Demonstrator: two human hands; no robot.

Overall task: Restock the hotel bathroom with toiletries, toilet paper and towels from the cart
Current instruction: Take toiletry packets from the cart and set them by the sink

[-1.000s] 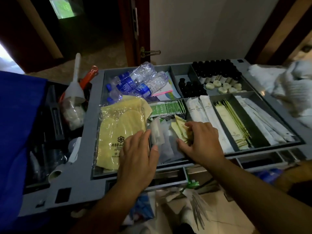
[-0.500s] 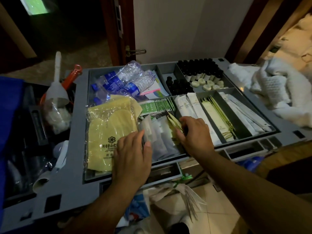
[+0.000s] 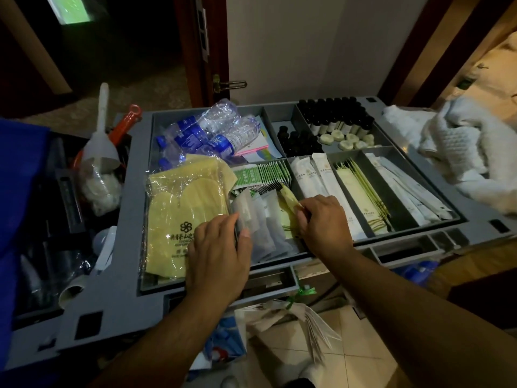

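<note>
Grey cart tray (image 3: pixel 130 219), compartments stocked; white towels (image 3: pixel 458 147) heaped at its right edge. Yellow slipper pack (image 3: pixel 181 203) front-left. Left hand (image 3: pixel 221 253) pinches frosted sachets (image 3: pixel 244 210) in the front-middle compartment (thumb on the near face). Right hand (image 3: pixel 321 222), fingers curled, grips a yellow-green sachet (image 3: pixel 289 198) just beside them

Hands: two, left hand (image 3: pixel 218 253) and right hand (image 3: pixel 321 222). Translucent sachet (image 3: pixel 243 208) pinched in left hand: one. Yellow sachet (image 3: pixel 289 198) pinched in right hand: one. Water bottles (image 3: pixel 212 130): at least three. Round soaps (image 3: pixel 347 141): about six. Long white packets (image 3: pixel 324 177): two. Funnel (image 3: pixel 102 152): one.
</note>
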